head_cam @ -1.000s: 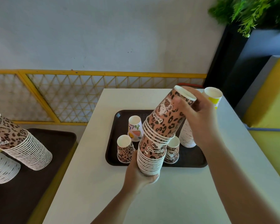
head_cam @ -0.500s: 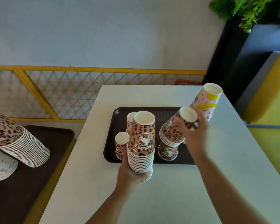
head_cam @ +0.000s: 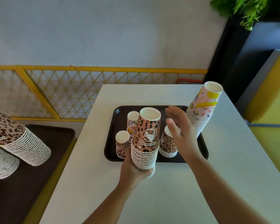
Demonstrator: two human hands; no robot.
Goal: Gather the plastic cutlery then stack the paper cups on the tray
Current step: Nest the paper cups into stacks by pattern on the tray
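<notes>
My left hand grips the base of a tall leopard-print cup stack, held above the near edge of the dark brown tray. My right hand hovers open over the tray with fingers spread, holding nothing. Just under it a short leopard stack stands on the tray. A single leopard cup and a pastel leaf-print cup stand at the tray's left. A tall pink-and-yellow patterned stack leans at the tray's right end. No cutlery is visible.
The tray lies on a white table. To the left, a second dark tray carries a long leopard stack and a white-patterned stack. A yellow lattice railing runs behind; a yellow seat is at the right.
My right hand set a few leopard cups onto the cup on the tray, let go and opened above them. The left hand kept holding the tall stack and drifted slightly left.
</notes>
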